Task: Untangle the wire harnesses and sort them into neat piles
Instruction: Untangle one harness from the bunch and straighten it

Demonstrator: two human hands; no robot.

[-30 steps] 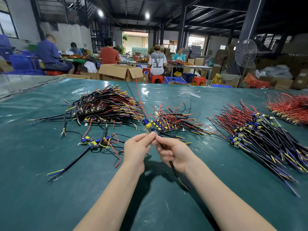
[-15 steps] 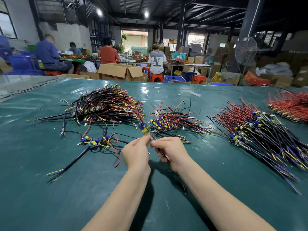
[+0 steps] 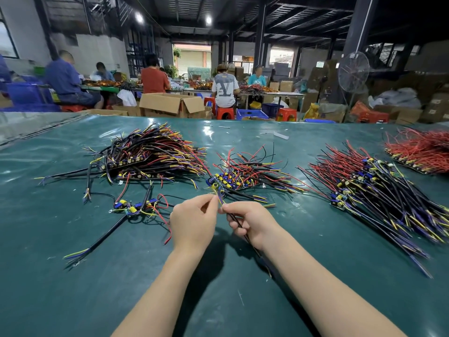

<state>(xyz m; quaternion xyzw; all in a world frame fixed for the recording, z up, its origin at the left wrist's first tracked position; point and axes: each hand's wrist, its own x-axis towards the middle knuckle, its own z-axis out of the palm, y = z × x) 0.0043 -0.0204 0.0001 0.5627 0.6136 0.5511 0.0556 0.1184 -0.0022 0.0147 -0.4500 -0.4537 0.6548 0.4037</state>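
My left hand (image 3: 194, 221) and my right hand (image 3: 250, 221) meet at the fingertips over the green table, both pinching one wire harness (image 3: 239, 226). Its black cable runs down through my right palm and trails past my wrist. Its blue and yellow connector end sits just above my fingers, touching the small middle pile (image 3: 245, 173). A big tangled pile (image 3: 150, 154) lies at the far left. Two or three loose harnesses (image 3: 136, 207) lie left of my left hand. A long sorted pile (image 3: 379, 193) lies to the right, and a red-wire pile (image 3: 422, 152) at the far right.
The green mat (image 3: 73, 288) covers the whole table. Small white scraps (image 3: 280, 135) lie near its far edge. Beyond the table stand an open cardboard box (image 3: 170, 104), red stools, blue crates, a standing fan (image 3: 353, 71) and several seated people at other benches.
Both hands have moved slightly forward with the harness, bringing its connector end down to the near edge of the middle pile. The red wire that stood up from it no longer rises above the table.
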